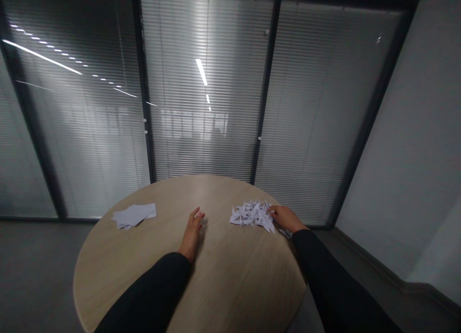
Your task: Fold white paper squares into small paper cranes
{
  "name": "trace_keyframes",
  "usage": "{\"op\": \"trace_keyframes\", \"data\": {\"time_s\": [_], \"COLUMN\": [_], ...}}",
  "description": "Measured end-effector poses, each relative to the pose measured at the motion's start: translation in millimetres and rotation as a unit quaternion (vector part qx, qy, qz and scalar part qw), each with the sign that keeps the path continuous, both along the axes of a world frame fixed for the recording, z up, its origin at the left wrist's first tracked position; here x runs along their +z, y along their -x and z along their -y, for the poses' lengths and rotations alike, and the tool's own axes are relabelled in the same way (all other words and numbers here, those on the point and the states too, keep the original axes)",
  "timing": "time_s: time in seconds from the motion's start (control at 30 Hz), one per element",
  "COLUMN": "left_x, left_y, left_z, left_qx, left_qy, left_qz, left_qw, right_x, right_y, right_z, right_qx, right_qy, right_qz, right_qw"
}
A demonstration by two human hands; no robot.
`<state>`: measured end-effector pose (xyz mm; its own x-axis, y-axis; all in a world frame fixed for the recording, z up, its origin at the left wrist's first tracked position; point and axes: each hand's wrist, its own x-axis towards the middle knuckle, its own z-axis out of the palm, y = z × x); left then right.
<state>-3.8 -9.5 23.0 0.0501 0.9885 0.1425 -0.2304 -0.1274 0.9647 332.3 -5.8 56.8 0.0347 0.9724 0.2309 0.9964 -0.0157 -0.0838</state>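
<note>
On the right half of the round wooden table [216, 280] lies a pile of small white folded papers [252, 213] with pointed tips, which look like paper cranes. My right hand [286, 218] is at the pile's right edge, its fingers bent and drawn together on one of the cranes; the fingertips are partly hidden among the paper. My left hand [192, 232] rests near the middle of the table, holding nothing, with its fingers a little curled and apart.
A loose stack of flat white paper sheets [135, 215] lies on the table's left side. Behind the table stands a glass partition with blinds [205, 146] in dark frames. A plain wall [403, 170] rises on the right.
</note>
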Motion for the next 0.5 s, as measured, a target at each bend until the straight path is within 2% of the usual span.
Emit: {"op": "trace_keyframes", "data": {"time_s": [0.13, 0.5], "left_x": [1.8, 0.3], "left_y": [-0.7, -2.1], "left_z": [2.3, 1.2], "left_qx": [-0.003, 0.000], "left_qy": [-0.004, -0.004], "left_qz": [-0.007, -0.014], "left_qw": [1.000, 1.000], "right_x": [-3.3, -6.3], "right_y": [-0.6, -6.1], "right_z": [-3.7, -16.5], "right_qx": [0.023, 0.035], "right_qy": [0.021, 0.007], "right_qz": [0.000, 0.036], "right_qw": [1.000, 0.999]}}
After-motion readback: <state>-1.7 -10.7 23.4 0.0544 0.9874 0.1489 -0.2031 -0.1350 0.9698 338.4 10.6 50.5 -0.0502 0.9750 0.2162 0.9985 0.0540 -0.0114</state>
